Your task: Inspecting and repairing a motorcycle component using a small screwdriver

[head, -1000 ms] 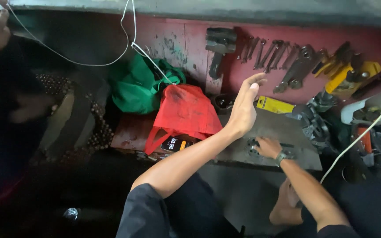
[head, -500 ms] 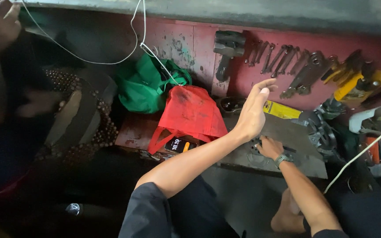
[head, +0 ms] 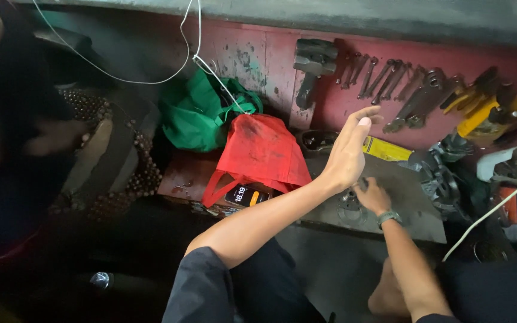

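**Left hand lifted open while the right works a small part on the steel plate**

Since the earlier frames the left hand [head: 348, 152] has drifted a little toward the red wall and its fingers have spread wider, while the right hand [head: 371, 194] has stayed pressed at the same spot on the plate.

Nearest the camera, both bare forearms reach out from dark sleeves over a grey floor. At the near edge of the flat grey steel plate [head: 408, 200] that serves as the counter, the right hand, with a watch on its wrist, is curled around a small dark round metal part [head: 350, 200]; its grip looks closed on the part, though the fingertips are hidden. Just above the plate the left hand hangs flat and open, holding nothing.

By my judgement, the step in hand is seating or turning that part against the plate. The next move likely calls for the free hand to come down and steady the piece, or to reach for a tool.

Left of the plate lies a crumpled red cloth bag [head: 258, 155] with a lit phone [head: 246, 195] at its near side, and beyond it a green cloth bag [head: 201, 116]. Right of the plate sits a dark engine-like assembly [head: 441, 173]. Farthest from the plate, against the red wall, lie a row of grey spanners [head: 390, 81], a heavy dark hammer [head: 312, 66] and a yellow power tool [head: 492, 113].
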